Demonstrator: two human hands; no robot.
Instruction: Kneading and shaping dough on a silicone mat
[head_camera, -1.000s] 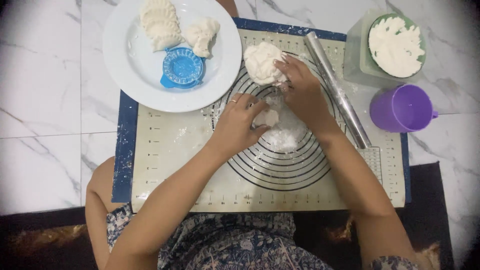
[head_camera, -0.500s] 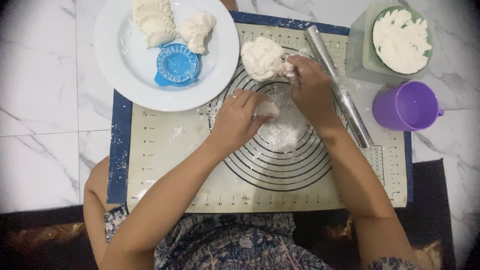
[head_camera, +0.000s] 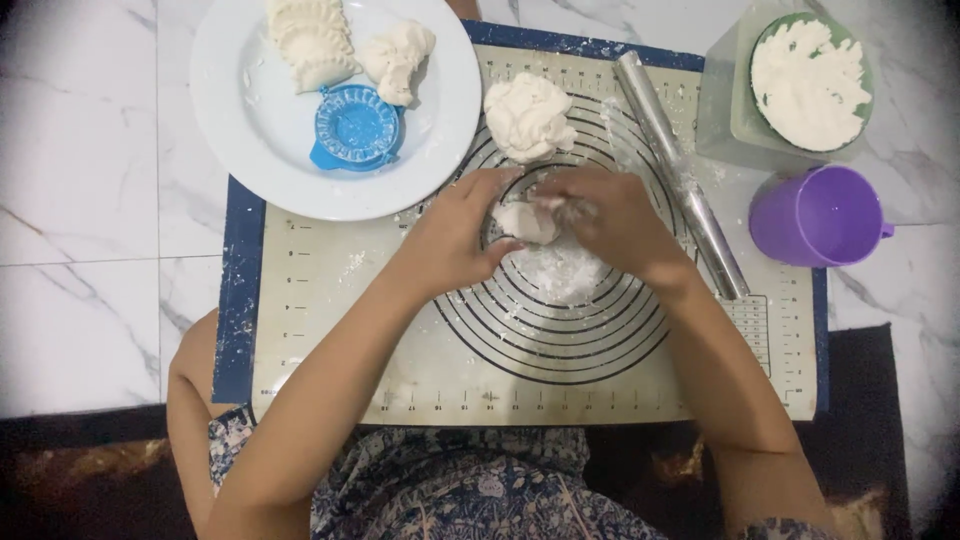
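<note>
Far-left corner of the baking mat (head_camera: 300, 300): white plate (head_camera: 250, 150) overlapping the mat's edge, carrying two shaped dough pieces (head_camera: 310, 40) and a blue dumpling press (head_camera: 355, 128).

Mat centre, on the ring markings: left hand (head_camera: 450, 240) and right hand (head_camera: 610, 220) meet over a small dough piece (head_camera: 525, 222). Left fingers curled, pinching the piece on its left side; right fingers bent close around its right side, thumb hidden. The piece sits just above a floured patch (head_camera: 560, 270) at the rings' middle.

Toward the mat's far edge, just beyond the hands: larger dough lump (head_camera: 528, 115), apart from both hands.

Right side of mat: metal rolling pin (head_camera: 680, 170) lying diagonally. Off the mat's far-right corner, on the marble floor (head_camera: 90, 200): container of flour (head_camera: 805, 80), purple cup (head_camera: 815, 215) beside it.
</note>
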